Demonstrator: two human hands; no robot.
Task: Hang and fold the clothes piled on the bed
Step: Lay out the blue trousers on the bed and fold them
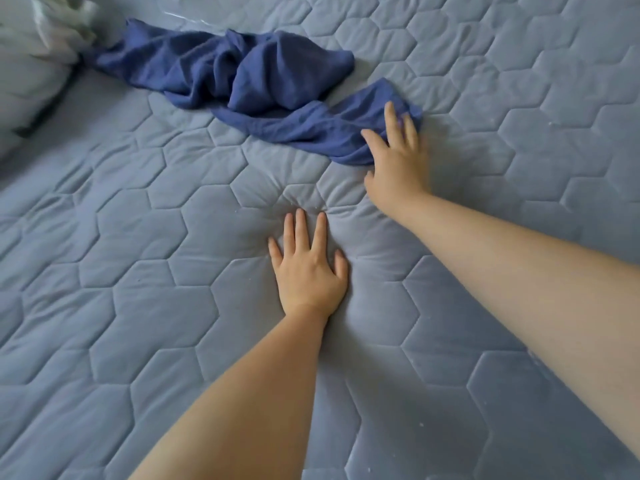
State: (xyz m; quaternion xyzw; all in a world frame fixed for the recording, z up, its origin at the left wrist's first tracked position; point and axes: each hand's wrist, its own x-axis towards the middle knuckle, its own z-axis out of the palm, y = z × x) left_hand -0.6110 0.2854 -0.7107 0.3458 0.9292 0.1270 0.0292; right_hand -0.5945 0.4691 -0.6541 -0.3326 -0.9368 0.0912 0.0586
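Note:
A crumpled dark blue garment (242, 77) lies stretched across the upper middle of the bed (121, 237), which has a grey-blue cover quilted in hexagons. My right hand (396, 157) lies on the garment's near right end, fingers spread and mostly straight on the cloth, their tips reaching its edge. My left hand (308, 268) presses flat on the bare cover below the garment, fingers spread, holding nothing. The cover dents around this hand.
A pale bundle of bedding or cloth (38, 64) sits at the upper left corner, touching the garment's far end. A clear plastic sheet (194, 19) shows just behind the garment. Quilted cover stretches to the right and toward me.

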